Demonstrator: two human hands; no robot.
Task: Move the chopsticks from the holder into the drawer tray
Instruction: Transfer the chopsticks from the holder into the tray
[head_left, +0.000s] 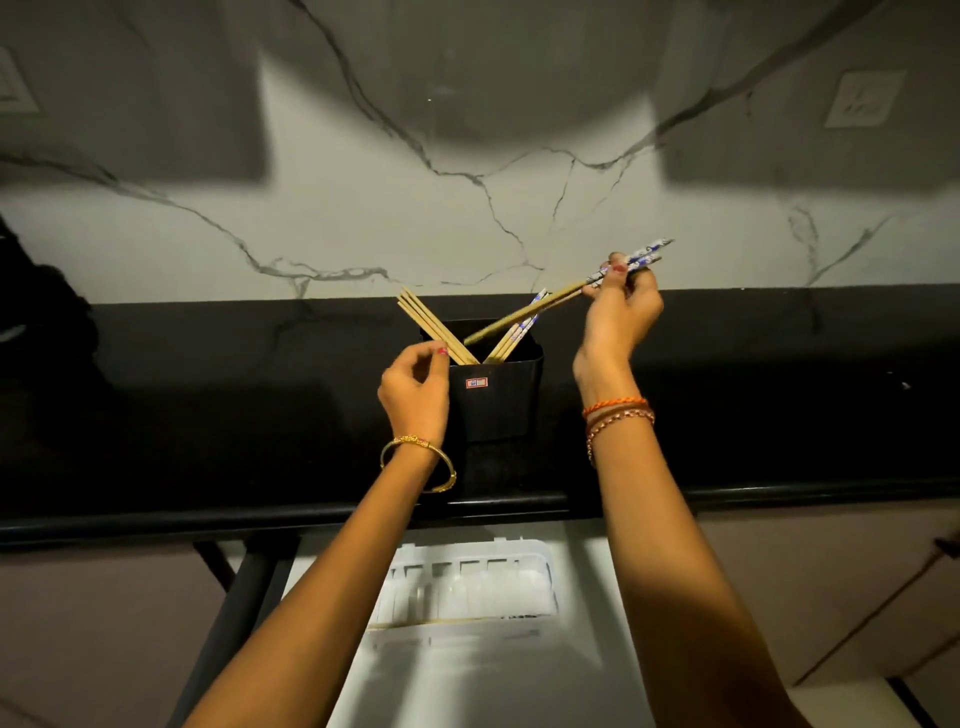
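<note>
Head view: right hand (621, 306) has its fingers (618, 267) pinched on a patterned pair (571, 293) of chopsticks, tips just above the holder (496, 400) mouth.
Left hand: (415, 387) beside the holder's left wall, fingers loosely curled, one fingertip at the plain sticks (436, 327) — whether it grips them I cannot tell.
Remaining: plain sticks lean left, more patterned ones (514, 332) lean right, all in the holder on the worktop (208, 395).
Tray: (467, 587) in the open drawer below, well apart.
Risk: the high, end-only pinch may let the pair pivot or split — one stick could drop onto the worktop.
Risk: trailing tips may snag the leaning sticks and tip the unbraced holder.
</note>
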